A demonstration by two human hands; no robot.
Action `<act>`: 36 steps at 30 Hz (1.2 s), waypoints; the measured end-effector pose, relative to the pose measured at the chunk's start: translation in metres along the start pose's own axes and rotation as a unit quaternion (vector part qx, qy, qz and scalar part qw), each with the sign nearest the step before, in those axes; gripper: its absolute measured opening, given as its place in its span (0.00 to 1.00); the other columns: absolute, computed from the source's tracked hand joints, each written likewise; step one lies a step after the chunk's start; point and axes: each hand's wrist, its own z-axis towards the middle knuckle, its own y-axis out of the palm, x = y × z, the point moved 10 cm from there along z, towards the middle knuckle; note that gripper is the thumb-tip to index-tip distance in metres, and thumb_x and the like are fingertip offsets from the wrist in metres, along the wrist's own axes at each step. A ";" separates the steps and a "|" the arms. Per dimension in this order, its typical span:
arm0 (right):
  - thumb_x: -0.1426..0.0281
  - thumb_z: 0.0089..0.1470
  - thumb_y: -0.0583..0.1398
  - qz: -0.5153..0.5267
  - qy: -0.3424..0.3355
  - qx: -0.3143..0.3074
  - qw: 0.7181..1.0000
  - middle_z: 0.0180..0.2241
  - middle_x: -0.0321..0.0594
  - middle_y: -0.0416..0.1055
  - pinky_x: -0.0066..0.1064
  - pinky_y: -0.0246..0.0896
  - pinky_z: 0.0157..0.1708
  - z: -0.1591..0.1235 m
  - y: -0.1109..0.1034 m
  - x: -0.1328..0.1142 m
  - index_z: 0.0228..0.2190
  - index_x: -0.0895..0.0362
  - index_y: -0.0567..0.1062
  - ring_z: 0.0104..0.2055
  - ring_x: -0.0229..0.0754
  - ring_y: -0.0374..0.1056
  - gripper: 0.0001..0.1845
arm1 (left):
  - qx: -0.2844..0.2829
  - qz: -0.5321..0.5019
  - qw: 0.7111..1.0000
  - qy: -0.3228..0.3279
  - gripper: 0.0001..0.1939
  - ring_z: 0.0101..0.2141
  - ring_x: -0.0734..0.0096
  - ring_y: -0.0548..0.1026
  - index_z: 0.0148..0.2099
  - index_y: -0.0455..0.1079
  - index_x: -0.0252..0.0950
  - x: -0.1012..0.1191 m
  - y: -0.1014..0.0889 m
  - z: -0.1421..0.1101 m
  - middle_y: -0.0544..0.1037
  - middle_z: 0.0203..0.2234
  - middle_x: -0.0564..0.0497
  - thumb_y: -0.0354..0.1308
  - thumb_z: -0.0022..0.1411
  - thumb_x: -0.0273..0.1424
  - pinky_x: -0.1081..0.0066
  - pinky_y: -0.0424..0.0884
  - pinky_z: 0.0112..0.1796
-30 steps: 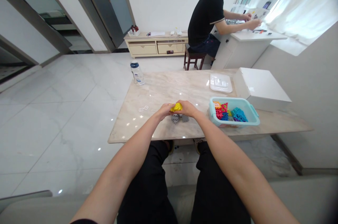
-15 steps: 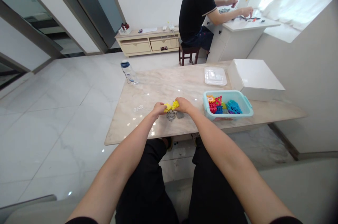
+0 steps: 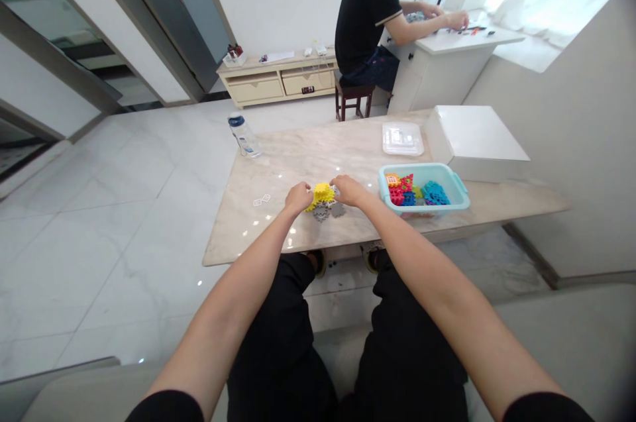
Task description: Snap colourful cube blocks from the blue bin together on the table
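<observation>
Yellow interlocking toy blocks (image 3: 324, 193) with toothed edges are bunched between my two hands on the marble-patterned table. My left hand (image 3: 299, 197) is closed at the left edge of the yellow blocks, its fingertips partly hidden. On the other side, my right hand (image 3: 348, 191) hovers close by with fingers apart, near a small white piece partly hidden under it. Just in front of the yellow blocks lie grey toothed pieces (image 3: 320, 212), one of them a flat grey piece (image 3: 338, 210) to the right.
A light-blue bin (image 3: 462, 193) holds red, blue and orange blocks. Behind it are a clear plastic lid (image 3: 402, 138) and a white box (image 3: 479, 134). Two white frames (image 3: 262, 200) lie left; a water bottle (image 3: 244, 136) stands at the far left. Another person (image 3: 368, 11) sits beyond.
The yellow blocks, held apart in both hands before, are now together in the middle. My right hand has come off its yellow block, and its fingers have spread.
</observation>
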 end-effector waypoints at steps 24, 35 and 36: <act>0.76 0.64 0.63 -0.030 0.347 0.069 0.935 0.58 0.59 0.80 0.37 0.69 0.59 -0.164 -0.099 0.189 0.56 0.60 0.81 0.58 0.55 0.78 0.20 | -0.040 0.101 0.980 0.164 0.22 0.51 0.51 0.83 0.62 0.75 0.33 0.088 0.010 -0.021 0.86 0.50 0.39 0.56 0.71 0.36 0.61 0.76 0.51; 0.67 0.55 0.75 -0.053 0.344 0.003 0.938 0.57 0.51 0.82 0.33 0.71 0.52 -0.160 -0.092 0.194 0.64 0.53 0.73 0.57 0.53 0.79 0.38 | -0.051 0.105 0.979 0.169 0.19 0.52 0.51 0.83 0.58 0.77 0.35 0.084 0.010 -0.016 0.86 0.51 0.40 0.55 0.71 0.36 0.61 0.75 0.51; 0.66 0.55 0.76 -0.056 0.343 -0.001 0.938 0.57 0.51 0.82 0.34 0.71 0.52 -0.159 -0.090 0.193 0.65 0.53 0.73 0.57 0.54 0.79 0.39 | -0.051 0.106 0.978 0.170 0.19 0.53 0.51 0.83 0.58 0.77 0.35 0.083 0.011 -0.016 0.86 0.52 0.40 0.55 0.71 0.36 0.62 0.75 0.52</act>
